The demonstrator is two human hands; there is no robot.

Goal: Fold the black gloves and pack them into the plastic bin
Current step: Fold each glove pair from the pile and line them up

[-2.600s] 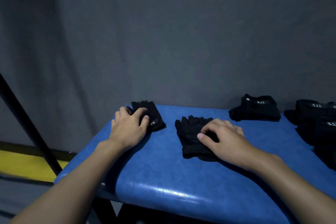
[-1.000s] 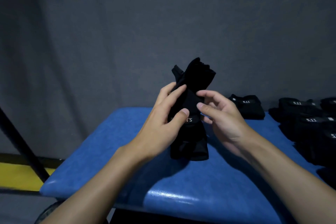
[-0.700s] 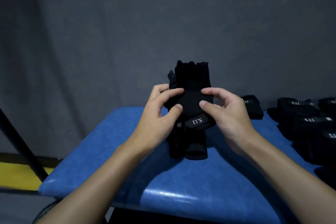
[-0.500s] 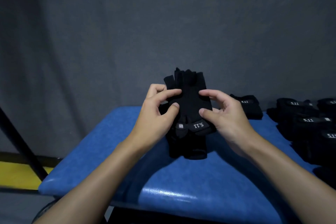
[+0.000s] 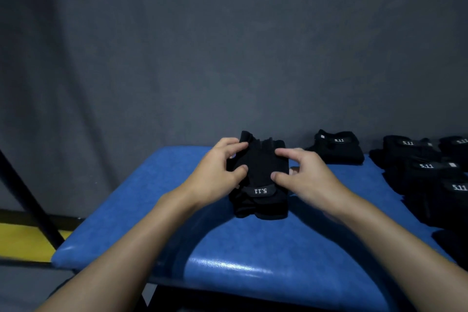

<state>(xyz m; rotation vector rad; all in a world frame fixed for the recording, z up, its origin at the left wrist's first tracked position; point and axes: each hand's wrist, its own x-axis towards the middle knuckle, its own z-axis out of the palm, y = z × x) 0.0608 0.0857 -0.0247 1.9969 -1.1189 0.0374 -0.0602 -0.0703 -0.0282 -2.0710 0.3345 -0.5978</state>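
- A person's left hand [image 5: 215, 172] and right hand [image 5: 305, 178] hold a stacked pair of black gloves [image 5: 260, 170] at the centre of a blue padded table [image 5: 152, 197]. The pair's near end rests on the surface.
- The left hand's grip is clamped on the pair's 9 o'clock edge, with the thumb on the top face and the fingers curled over the far corner.
- The right hand's grip is clamped on the 3 o'clock edge, with thumb and forefinger pressing the top face. Its other fingers are mostly hidden behind the fabric.
- A grey cuff tab [image 5: 260, 190] reading "5.11", upside down to the camera, faces up at the pair's 6 o'clock end, just below both thumbs.
- A folded bundle [image 5: 336, 147] of black gloves lies at 2 o'clock from the held pair, near the table's back edge and apart from the hands.
- A pile of gloves [image 5: 425, 172], several showing "5.11" tabs, covers the table's 3 o'clock side.
- A grey curtain [image 5: 228, 45] hangs behind the table.
- At 9 o'clock a black pole [image 5: 27, 197] slants down past a yellow strip [image 5: 22, 240] on the floor.
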